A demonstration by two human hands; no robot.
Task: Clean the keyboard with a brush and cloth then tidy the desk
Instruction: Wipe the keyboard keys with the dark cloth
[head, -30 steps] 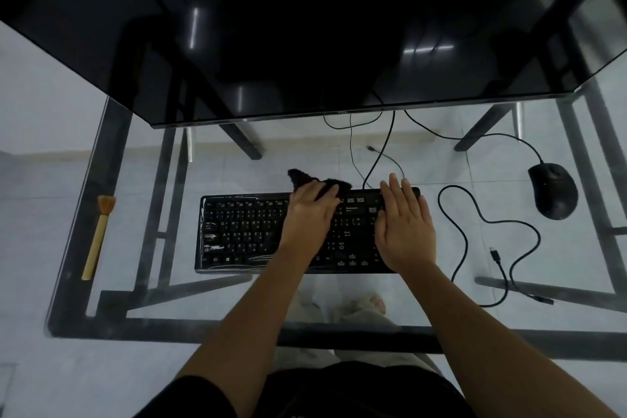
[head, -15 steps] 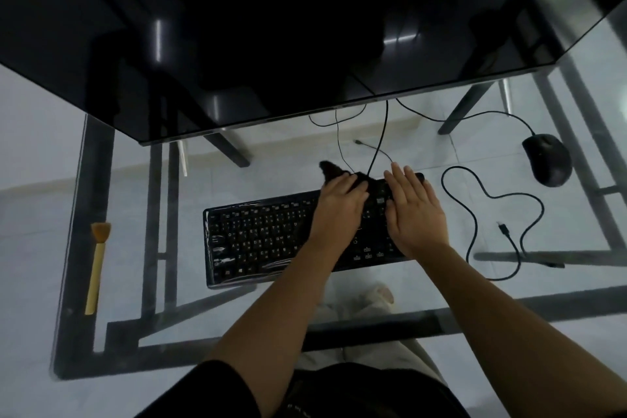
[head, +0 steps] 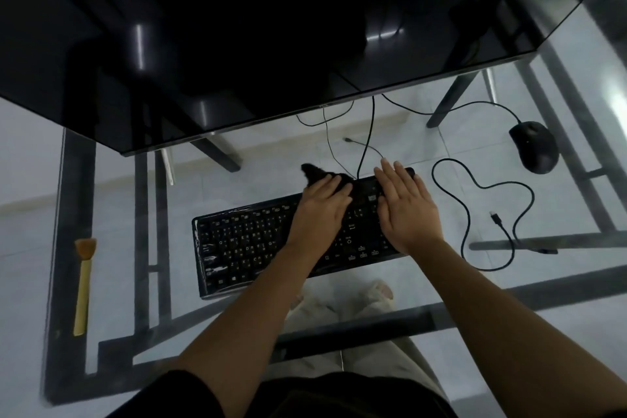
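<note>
A black keyboard [head: 244, 241] lies on the glass desk [head: 339, 146], slightly turned with its right end farther away. My left hand [head: 322, 210] presses flat on a black cloth [head: 314, 173] at the keyboard's upper middle; the cloth sticks out beyond my fingertips. My right hand [head: 405, 207] rests flat, fingers together, on the keyboard's right end and holds nothing. A brush [head: 83, 282] with a yellow handle and brown bristles lies at the desk's left edge, far from both hands.
A large dark monitor [head: 237, 44] overhangs the back of the desk. A black mouse [head: 536, 146] sits at the back right, and a loose black cable [head: 475, 200] loops between it and the keyboard. Black frame bars show through the glass.
My left hand has slid the cloth rightward along the keyboard's top rows, closer to my right hand. The view has tilted, so the keyboard appears rotated.
</note>
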